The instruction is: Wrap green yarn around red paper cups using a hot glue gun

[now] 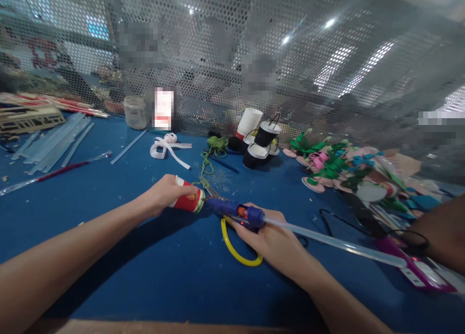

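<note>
My left hand (162,194) is closed around a red paper cup (189,201) lying on its side, its edge trimmed with green yarn. In my right hand (271,232) is a blue glue gun (232,210), its nozzle at or very near the cup's yarn-trimmed end. A long clear glue stick (334,244) sticks out of the gun's back. Beneath the gun lie scissors with yellow handles (232,251), partly covered by it and my right hand. Green yarn (217,145) trails from a small heap toward the cup.
Stacked white cups (250,120) and small black buckets (256,154) stand at the back. Glue sticks (60,142) and a jar (135,112) are at left, with white ribbon (169,147) nearby. Green craft flowers (330,162) and a purple power strip (417,271) sit right, near another person's arm (441,230).
</note>
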`<action>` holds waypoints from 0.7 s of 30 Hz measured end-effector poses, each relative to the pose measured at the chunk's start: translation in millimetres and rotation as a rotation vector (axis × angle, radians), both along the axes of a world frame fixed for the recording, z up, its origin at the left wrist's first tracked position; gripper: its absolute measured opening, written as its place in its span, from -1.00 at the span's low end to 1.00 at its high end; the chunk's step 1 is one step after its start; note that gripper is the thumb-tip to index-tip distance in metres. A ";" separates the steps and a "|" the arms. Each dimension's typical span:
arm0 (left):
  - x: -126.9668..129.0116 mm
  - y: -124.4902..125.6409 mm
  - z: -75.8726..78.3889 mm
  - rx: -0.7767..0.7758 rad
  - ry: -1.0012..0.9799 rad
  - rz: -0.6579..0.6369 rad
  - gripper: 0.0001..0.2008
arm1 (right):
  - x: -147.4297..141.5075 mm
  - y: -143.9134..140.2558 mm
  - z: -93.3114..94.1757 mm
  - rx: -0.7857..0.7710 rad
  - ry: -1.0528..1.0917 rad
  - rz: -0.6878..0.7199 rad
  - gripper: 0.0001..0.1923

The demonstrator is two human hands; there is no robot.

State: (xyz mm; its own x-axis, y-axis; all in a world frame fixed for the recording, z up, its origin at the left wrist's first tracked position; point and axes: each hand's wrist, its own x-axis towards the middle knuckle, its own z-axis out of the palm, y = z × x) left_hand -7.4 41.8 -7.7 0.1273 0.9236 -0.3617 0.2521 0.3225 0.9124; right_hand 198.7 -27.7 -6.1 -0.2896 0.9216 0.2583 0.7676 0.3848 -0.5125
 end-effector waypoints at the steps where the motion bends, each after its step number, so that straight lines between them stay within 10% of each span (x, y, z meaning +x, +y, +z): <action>1: 0.1 -0.3 0.3 -0.001 -0.006 0.003 -0.75 | 0.1 -0.4 0.0 -0.015 0.006 -0.006 -0.90; 21: -0.4 -0.8 -0.6 0.007 -0.006 0.003 -0.73 | -1.7 -3.1 1.3 -0.035 0.066 0.000 -0.89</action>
